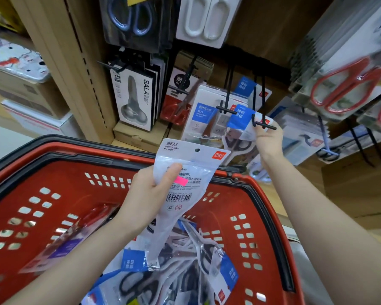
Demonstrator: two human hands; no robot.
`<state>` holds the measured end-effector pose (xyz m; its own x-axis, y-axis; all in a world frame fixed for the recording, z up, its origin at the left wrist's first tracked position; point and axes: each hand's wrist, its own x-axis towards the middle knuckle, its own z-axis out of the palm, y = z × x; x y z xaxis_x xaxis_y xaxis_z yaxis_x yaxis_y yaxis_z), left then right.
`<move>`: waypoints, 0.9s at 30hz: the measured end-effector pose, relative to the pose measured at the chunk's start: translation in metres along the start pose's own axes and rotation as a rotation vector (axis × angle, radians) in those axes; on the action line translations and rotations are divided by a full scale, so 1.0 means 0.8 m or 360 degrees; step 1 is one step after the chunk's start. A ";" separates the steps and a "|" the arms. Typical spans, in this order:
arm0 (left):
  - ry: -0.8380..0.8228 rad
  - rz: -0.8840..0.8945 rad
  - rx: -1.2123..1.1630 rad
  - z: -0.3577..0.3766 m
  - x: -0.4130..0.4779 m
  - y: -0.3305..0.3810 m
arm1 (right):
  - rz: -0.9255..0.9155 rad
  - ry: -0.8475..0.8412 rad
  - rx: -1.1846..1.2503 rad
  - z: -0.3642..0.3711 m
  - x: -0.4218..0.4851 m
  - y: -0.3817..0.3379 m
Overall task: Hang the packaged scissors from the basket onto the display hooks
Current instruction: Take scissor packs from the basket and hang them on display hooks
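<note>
The left hand (pixel 151 195) grips a white pack (pixel 198 168) reading "SCISSORS No.6010" (red deli logo at its corner) above the red basket (pixel 64 179), where more packs (pixel 180 267) lie. The right hand (pixel 269 142) pinches a blue-topped pack (pixel 240 117) at a black hook (pixel 264 126). A "SALA Scissors" box (pixel 136 100) hangs on the wooden display wall (pixel 262 36).

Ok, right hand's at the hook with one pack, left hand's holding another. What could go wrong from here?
1. The blue-labelled pack looks barely onto the tip of the black hook, pinched by the right hand; let go now, it could slip off towards the red basket.
2. The left hand grips the white pack, whose label differs from the blue one; it may belong on another hook.
</note>
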<state>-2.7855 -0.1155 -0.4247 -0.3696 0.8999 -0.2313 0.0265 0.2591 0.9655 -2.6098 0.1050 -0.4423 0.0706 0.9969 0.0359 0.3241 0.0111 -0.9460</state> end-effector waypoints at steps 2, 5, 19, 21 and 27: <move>-0.0009 0.0010 0.0012 0.000 -0.001 0.002 | 0.0066 0.0023 -0.0074 0.002 0.013 -0.001; -0.0030 0.0026 0.0017 0.001 -0.005 0.006 | 0.0081 0.0125 -0.0283 -0.001 0.030 -0.001; -0.0013 0.0032 0.0069 0.012 -0.010 0.024 | -0.0067 0.0206 -0.0661 -0.003 0.051 -0.018; 0.0006 0.0065 0.0071 0.016 -0.008 0.029 | -0.0036 0.0076 -0.0542 -0.007 0.041 -0.016; -0.0078 0.0154 -0.0046 0.037 -0.014 0.046 | -0.0229 -0.0159 -0.0300 -0.050 -0.076 -0.043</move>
<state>-2.7529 -0.1062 -0.3902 -0.3210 0.9364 -0.1417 0.0326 0.1605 0.9865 -2.5875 0.0406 -0.3987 -0.0793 0.9890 0.1251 0.4947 0.1479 -0.8564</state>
